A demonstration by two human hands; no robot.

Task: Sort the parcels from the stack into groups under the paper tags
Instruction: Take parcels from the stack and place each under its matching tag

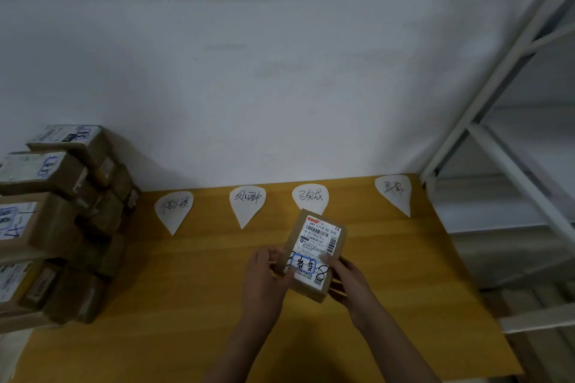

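- Both hands are on one parcel (314,255) right of the desk's (186,305) middle; I can't tell whether it touches the surface.
- My left hand (264,280) has its fingers (264,255) curled round the parcel's left edge.
- My right hand (348,280) is clamped on the right edge.
- The label (320,238) faces up.
- The parcel's far end covers the tip of the third tag (310,196) in the row of four paper tags (247,202).
- The stack (62,221) sits at the desk's left end, well apart from my hands.
- There's a white rack (513,165) on the right.
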